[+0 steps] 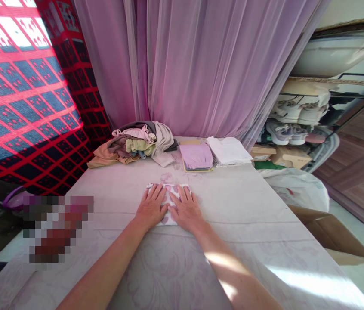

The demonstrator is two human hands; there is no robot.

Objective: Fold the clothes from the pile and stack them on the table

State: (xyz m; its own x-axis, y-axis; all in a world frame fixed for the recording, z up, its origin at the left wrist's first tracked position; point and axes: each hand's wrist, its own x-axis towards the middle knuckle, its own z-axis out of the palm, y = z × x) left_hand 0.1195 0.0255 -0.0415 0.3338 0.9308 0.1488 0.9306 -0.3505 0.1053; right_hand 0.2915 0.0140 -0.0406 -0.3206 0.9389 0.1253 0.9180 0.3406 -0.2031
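A small folded white cloth with purple heart prints (170,190) lies on the pale patterned table cover (240,206) in the middle of the view. My left hand (150,207) rests flat on its left half, fingers stretched out. My right hand (186,208) lies flat on its right half, fingers spread. Both hands sit side by side and hide most of the cloth. Neither hand grips anything.
At the far edge lies a heap of unfolded garments (137,144), a folded lilac garment (196,156) and a folded white stack (229,150). Pink curtains (195,64) hang behind. Right of the table are cardboard boxes (333,234) and a shoe rack (301,116).
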